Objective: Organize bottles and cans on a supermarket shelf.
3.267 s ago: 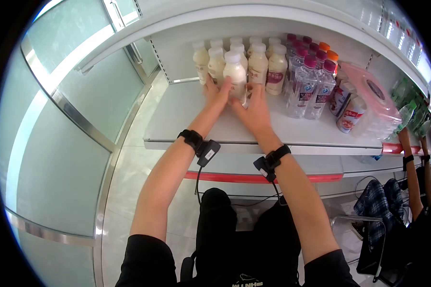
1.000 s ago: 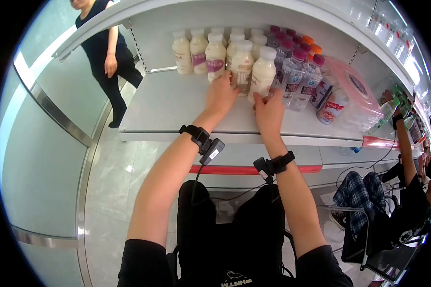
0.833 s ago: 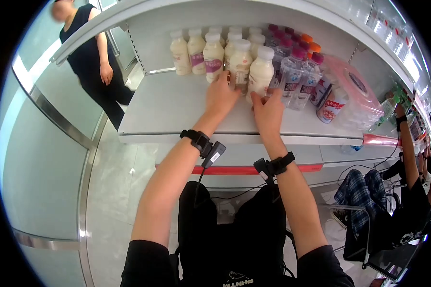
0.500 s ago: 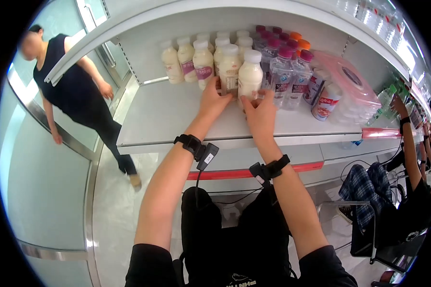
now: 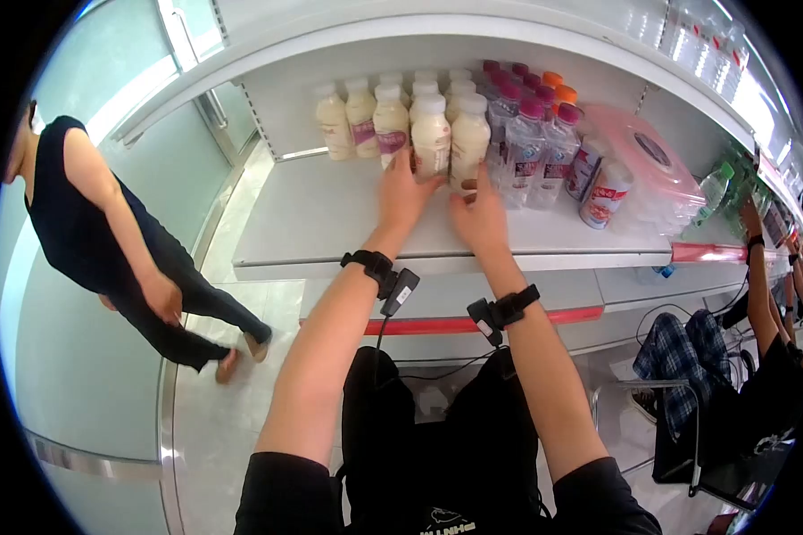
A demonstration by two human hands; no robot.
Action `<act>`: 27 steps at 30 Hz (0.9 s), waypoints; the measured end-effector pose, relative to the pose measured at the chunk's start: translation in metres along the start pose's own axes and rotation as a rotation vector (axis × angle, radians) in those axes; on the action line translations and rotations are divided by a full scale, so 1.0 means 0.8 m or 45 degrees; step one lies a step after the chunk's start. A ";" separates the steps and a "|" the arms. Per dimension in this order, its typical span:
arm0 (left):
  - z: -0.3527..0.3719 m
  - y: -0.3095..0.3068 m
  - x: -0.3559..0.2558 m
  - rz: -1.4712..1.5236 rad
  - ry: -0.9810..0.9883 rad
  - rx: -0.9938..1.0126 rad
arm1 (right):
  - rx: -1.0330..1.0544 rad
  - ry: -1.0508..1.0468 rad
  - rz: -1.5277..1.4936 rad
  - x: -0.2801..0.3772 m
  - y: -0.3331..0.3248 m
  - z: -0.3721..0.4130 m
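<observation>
Upper centre of frame: left hand [image 5: 401, 190] splayed and unclenched, fingertips against the lower body of the front cream bottle [image 5: 430, 141]. Right hand [image 5: 478, 217] likewise loose, tips at the base of the neighbouring cream bottle [image 5: 469, 143]; neither wraps. Low contact seems suited to sliding, not lifting. Both bottles upright on the white shelf [image 5: 312, 214], tight beside magenta-capped water bottles [image 5: 522, 143]. Passer-by [image 5: 107, 241] far left
</observation>
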State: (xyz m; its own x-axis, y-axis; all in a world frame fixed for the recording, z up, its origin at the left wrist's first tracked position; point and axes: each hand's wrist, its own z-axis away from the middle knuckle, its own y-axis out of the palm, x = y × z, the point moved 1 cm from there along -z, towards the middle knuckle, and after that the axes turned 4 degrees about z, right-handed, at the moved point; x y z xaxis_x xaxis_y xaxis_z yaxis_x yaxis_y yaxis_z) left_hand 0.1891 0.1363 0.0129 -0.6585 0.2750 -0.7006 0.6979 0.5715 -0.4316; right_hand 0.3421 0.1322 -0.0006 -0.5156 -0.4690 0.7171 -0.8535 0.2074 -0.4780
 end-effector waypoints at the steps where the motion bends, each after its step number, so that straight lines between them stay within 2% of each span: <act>1: 0.001 0.003 0.003 -0.039 0.104 -0.067 | 0.006 -0.013 -0.008 0.001 0.001 0.001; 2: 0.001 0.003 0.008 -0.077 0.204 -0.137 | -0.081 -0.084 -0.061 0.002 0.001 0.001; 3: 0.000 -0.003 0.007 -0.083 0.196 -0.156 | -0.165 -0.156 -0.113 0.005 -0.002 0.002; 5: -0.007 -0.013 0.009 0.246 0.061 -0.297 | -0.138 -0.122 -0.186 0.005 -0.007 0.003; 6: -0.016 -0.022 0.018 0.238 0.062 -0.297 | -0.120 -0.071 -0.254 0.007 -0.009 0.005; 8: -0.045 -0.055 0.053 0.004 0.099 -0.426 | -0.105 -0.124 -0.283 0.006 -0.008 0.009; 10: -0.078 -0.084 0.091 -0.161 -0.004 -0.575 | -0.084 -0.175 -0.304 0.005 -0.009 0.016; 11: -0.088 -0.095 0.108 -0.161 -0.005 -0.571 | -0.062 -0.167 -0.307 0.007 -0.010 0.018; 13: -0.120 -0.114 0.132 -0.230 -0.179 -0.532 | -0.079 -0.161 -0.312 0.011 -0.013 0.013; 17: -0.169 -0.125 0.175 -0.406 -0.050 -0.401 | -0.088 -0.158 -0.316 0.019 -0.019 0.019; 19: -0.178 -0.121 0.171 -0.063 -0.144 -0.123 | -0.066 -0.255 -0.250 0.020 -0.021 0.020; 20: -0.174 -0.115 0.174 -0.052 -0.153 -0.097 | -0.055 -0.248 -0.219 0.021 -0.023 0.020; 22: -0.163 -0.104 0.186 0.483 -0.263 -0.210 | -0.037 -0.201 -0.215 0.019 -0.024 0.024; 26: -0.152 -0.112 0.182 0.361 -0.288 -0.239 | -0.077 -0.215 -0.276 0.017 -0.019 0.020; 27: -0.143 -0.114 0.167 0.282 -0.313 -0.162 | -0.072 -0.217 -0.283 0.017 -0.018 0.020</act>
State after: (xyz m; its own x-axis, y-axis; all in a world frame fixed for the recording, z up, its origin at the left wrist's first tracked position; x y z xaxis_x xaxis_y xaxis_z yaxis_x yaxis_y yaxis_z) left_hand 0.0050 0.2092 0.0233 -0.3968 0.2174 -0.8918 0.7654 0.6147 -0.1907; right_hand 0.3485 0.1092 0.0076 -0.2992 -0.6451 0.7031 -0.9495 0.1286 -0.2861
